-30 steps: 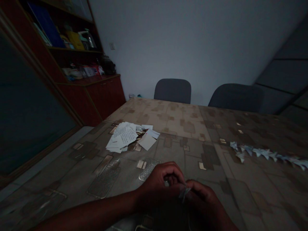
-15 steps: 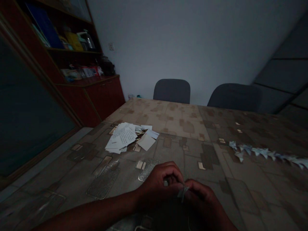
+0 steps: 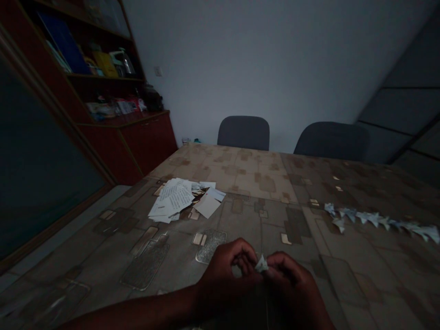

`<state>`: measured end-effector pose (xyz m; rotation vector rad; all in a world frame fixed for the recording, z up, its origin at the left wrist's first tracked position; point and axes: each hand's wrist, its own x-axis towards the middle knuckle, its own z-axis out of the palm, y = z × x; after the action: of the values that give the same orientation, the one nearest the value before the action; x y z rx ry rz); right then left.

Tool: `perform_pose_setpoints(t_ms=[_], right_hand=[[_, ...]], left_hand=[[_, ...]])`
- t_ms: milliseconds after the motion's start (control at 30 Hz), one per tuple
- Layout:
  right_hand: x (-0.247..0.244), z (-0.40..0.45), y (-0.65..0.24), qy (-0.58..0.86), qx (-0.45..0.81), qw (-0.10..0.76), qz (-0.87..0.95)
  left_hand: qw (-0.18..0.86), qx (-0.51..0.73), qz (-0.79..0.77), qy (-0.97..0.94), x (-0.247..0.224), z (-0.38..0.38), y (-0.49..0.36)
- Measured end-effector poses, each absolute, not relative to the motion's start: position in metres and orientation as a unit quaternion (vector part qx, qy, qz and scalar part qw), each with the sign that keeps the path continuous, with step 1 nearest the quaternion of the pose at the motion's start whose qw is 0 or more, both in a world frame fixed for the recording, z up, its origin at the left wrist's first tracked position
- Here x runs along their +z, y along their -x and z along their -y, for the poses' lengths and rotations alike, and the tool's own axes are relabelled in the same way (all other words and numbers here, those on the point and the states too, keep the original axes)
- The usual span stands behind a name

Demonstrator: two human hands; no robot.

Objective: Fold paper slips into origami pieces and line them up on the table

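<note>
Pretty sure I'm standing in someone's dining room: patterned brown tablecloth (image 3: 245,220), rounded grey chair (image 3: 243,133), cluttered red-brown wooden cabinet (image 3: 151,144).

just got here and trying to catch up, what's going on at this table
A person's left hand and right hand hold a small, white folded piece between their fingertips; it looks like paper. On the table, a loose pile of papers, some printed, lies ahead and to the left of the hands. Off to the right is a row of pale folded shapes, with one set slightly nearer.
</note>
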<state>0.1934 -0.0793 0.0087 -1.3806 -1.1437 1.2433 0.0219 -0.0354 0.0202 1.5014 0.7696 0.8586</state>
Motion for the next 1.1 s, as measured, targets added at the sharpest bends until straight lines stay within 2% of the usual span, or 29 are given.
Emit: perform_pose_setpoints(t_ms=[167,267,567,633,867,1100], right_hand=[[0.0102,0.0791,-0.1938,0.572,0.485,0.471,0.465],[0.0073,0.0801,-0.1945,0.571,0.500,0.468,0.454],[0.0062,0.0794,-0.1943,0.560,0.501,0.464,0.469],[0.0068,0.0796,-0.1944,0.561,0.495,0.460,0.478],[0.0068,0.0797,-0.1950,0.579,0.484,0.464,0.465],[0.0068,0.0799,-0.1949,0.576,0.458,0.458,0.498]], left_hand=[[0.446,0.398,-0.359,-0.717,0.0170,0.0321,-0.0215],[0.406,0.411,-0.338,-0.742,0.0172,0.0294,-0.0217],[0.579,0.392,-0.326,-0.636,0.0180,0.0320,-0.0249],[0.572,0.392,-0.336,-0.638,0.0159,0.0325,-0.0260],[0.443,0.390,-0.390,-0.707,0.0202,0.0298,-0.0265],[0.525,0.377,-0.339,-0.684,0.0240,0.0293,-0.0267]])
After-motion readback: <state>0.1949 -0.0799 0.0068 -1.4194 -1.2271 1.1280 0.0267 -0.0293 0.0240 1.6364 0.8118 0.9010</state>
